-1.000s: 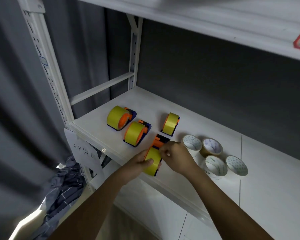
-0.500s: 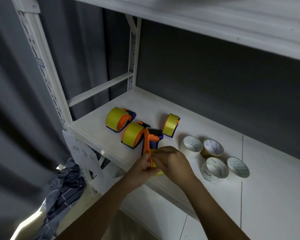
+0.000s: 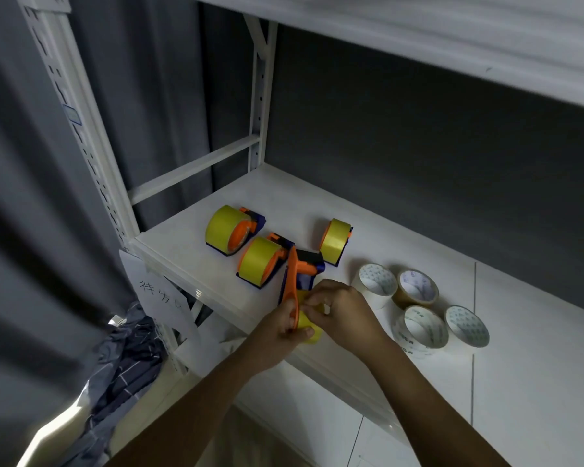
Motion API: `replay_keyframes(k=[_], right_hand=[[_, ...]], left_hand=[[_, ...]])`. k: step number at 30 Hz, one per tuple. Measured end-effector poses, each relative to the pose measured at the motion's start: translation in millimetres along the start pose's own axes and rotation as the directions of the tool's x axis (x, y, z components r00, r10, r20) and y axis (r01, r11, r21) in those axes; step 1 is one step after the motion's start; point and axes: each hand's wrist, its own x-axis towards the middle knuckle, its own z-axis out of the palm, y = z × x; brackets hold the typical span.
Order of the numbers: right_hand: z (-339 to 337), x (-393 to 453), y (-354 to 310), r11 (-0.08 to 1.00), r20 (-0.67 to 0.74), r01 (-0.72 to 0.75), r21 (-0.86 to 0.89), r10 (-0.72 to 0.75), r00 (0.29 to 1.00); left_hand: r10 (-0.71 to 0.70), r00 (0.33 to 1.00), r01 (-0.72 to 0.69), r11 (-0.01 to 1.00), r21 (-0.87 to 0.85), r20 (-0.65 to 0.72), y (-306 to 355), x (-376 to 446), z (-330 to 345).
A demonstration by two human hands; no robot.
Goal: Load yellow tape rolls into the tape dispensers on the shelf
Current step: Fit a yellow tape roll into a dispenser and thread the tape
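Head camera, looking down at a shelf

One wide view from above and near, facing forward and down onto the white shelf (image 3: 368,230); both forearms reach in from the bottom edge.

Two bare forearms, no sleeves, left hand (image 3: 280,326) and right hand (image 3: 343,310) ungloved, ringless.

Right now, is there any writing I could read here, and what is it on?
Handwritten Chinese characters on the paper tag hanging off the shelf edge: too loosely written to read surely.
Printed text inside the four pale tape rolls: too blurred.
Small blue label on the upright: too small.
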Motion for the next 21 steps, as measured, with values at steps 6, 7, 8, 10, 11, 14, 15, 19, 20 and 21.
replay_keyframes(k=[6, 7, 8, 10, 11, 14, 15, 19, 20, 21], right_hand=[[2.4, 2.8, 5.8, 0.996, -0.042, -0.094, -0.007, 0.093, 0.995], [-1.0, 2.5, 10.3, 0.993, -0.032, -0.114, -0.01, 0.113, 0.993], [-4.7, 1.2, 14.8, 0.992, -0.02, -0.125, 0.004, 0.125, 0.992], [-10.0, -4.7, 19.7, 0.992, -0.009, -0.104, 0.075, 0.105, 0.994], [-10.3, -8.2, 19.2, 0.992, -0.009, -0.075, 0.098, 0.076, 0.997], [-2.9, -18.5, 12.9, 0.998, -0.063, 0.006, 0.065, -0.001, 0.998], [-0.8, -20.9, 11.1, 0.998, -0.083, 0.007, 0.056, -0.002, 0.997], [1.8, -24.9, 9.3, 0.999, -0.055, 0.031, -0.017, -0.032, 0.998], [1.9, -24.7, 9.7, 0.999, -0.035, 0.036, -0.04, -0.038, 0.999], [2.0, -24.3, 10.3, 0.997, -0.017, 0.04, -0.066, -0.041, 0.999]], left_hand=[[0.002, 0.998, -0.009, 0.993, 0.119, 0.06, 4.0, -3.9, 3.4], [-0.004, 0.996, -0.01, 0.986, 0.166, 0.087, 3.2, -5.0, 5.4], [-0.011, 0.994, -0.013, 0.976, 0.217, 0.111, 2.9, -5.6, 7.1], [-0.021, 0.992, -0.015, 0.961, 0.276, 0.127, 3.6, -5.1, 8.0], [-0.022, 0.992, -0.011, 0.965, 0.263, 0.124, 5.0, -3.6, 7.4], [-0.02, 0.994, 0.001, 0.986, 0.166, 0.112, 8.9, 0.8, 3.7], [-0.021, 0.993, 0.005, 0.99, 0.138, 0.113, 9.5, 1.4, 2.8], [-0.02, 0.993, 0.013, 0.998, 0.056, 0.119, 9.6, 1.9, 1.3], [-0.018, 0.992, 0.013, 0.999, 0.047, 0.122, 9.4, 2.5, 1.3], [-0.021, 0.992, 0.015, 0.999, 0.044, 0.123, 9.1, 3.6, 1.1]])
